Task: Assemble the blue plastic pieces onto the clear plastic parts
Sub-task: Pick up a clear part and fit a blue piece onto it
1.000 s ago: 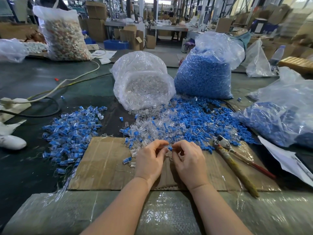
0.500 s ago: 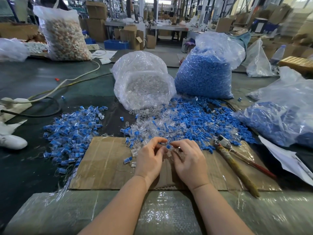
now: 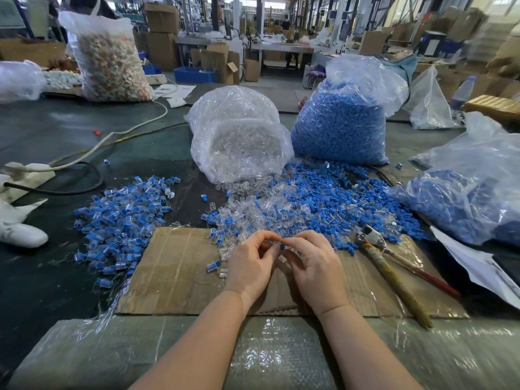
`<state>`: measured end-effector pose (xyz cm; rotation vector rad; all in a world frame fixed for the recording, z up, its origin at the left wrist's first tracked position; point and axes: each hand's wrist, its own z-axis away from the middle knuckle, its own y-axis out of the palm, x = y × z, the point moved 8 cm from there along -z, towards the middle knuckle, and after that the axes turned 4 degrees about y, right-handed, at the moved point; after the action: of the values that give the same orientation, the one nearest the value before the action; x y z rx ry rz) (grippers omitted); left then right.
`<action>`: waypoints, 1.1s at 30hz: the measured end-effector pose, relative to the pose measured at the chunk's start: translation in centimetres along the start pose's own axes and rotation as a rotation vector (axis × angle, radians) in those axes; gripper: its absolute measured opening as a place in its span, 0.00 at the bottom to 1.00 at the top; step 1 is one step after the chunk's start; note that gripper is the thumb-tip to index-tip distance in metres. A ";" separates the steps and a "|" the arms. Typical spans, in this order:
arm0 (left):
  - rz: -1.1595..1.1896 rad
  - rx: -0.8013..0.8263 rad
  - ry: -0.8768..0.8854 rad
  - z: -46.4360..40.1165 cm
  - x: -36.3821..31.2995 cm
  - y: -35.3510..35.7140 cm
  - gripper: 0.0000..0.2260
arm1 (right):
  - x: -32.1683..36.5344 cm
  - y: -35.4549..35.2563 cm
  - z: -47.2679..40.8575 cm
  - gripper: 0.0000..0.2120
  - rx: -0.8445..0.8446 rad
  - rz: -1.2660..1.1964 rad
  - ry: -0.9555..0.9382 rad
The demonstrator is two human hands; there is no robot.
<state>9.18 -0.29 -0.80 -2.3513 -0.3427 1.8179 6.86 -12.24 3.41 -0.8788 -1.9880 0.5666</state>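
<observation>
Both hands meet over the cardboard [image 3: 174, 271], fingertip to fingertip. Right hand [image 3: 316, 266] pinches a blue piece [image 3: 282, 247] at its thumb/index tips; the blue shows right in the gap between the two hands. Left hand [image 3: 250, 263] has fingers curled, thumb and index pinched; it probably holds a clear part, but it's too transparent and too hidden to confirm. One loose clear part [image 3: 282, 258] sits just under the right fingers.

Key relation: the blue piece lies at 3 o'clock of the left pinch and 9 o'clock of the right, so the mating axis runs roughly 9–3, left to right between the fingertips. The hands look equally near; the blue piece is already in the right one. My read: the next move is a short push along that axis, tips nearly touching. The piece's own long axis can't be read at this size.

Counts:
- hands: 2
- blue piece in grip: 1
- done pile [image 3: 123, 218] at 10 o'clock of the hands: one heap, far too many to count
- mixed feed heap [image 3: 306, 204] at 12–1 o'clock: uncountable
- bags: 1 clear [image 3: 239, 136], 2 blue [image 3: 340, 122] and [image 3: 472, 198], behind and right of the heap
- pliers [image 3: 394, 274] at 3 o'clock: 1, untouched
</observation>
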 end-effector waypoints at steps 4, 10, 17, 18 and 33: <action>0.023 -0.015 -0.015 -0.1 0.2 0.0 0.08 | 0.0 -0.2 0.0 0.18 -0.035 -0.001 -0.018; 0.009 -0.010 -0.010 0.0 0.0 -0.1 0.07 | -0.1 0.2 0.1 0.12 -0.018 0.033 -0.039; 0.022 -0.018 -0.039 0.0 0.0 -0.2 0.09 | -0.9 -0.8 -0.1 0.07 -0.127 0.111 0.051; 0.027 -0.024 -0.045 -0.1 0.1 -0.3 0.09 | -1.3 -1.2 -0.1 0.07 -0.140 0.127 0.086; 0.180 -0.073 -0.157 -0.8 0.2 -0.4 0.07 | -14.1 -7.8 3.9 0.32 0.346 0.769 0.950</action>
<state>9.98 0.22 -0.68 -2.3610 -0.2256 2.1129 6.02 -28.21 -0.88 -1.3509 -0.6443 0.6986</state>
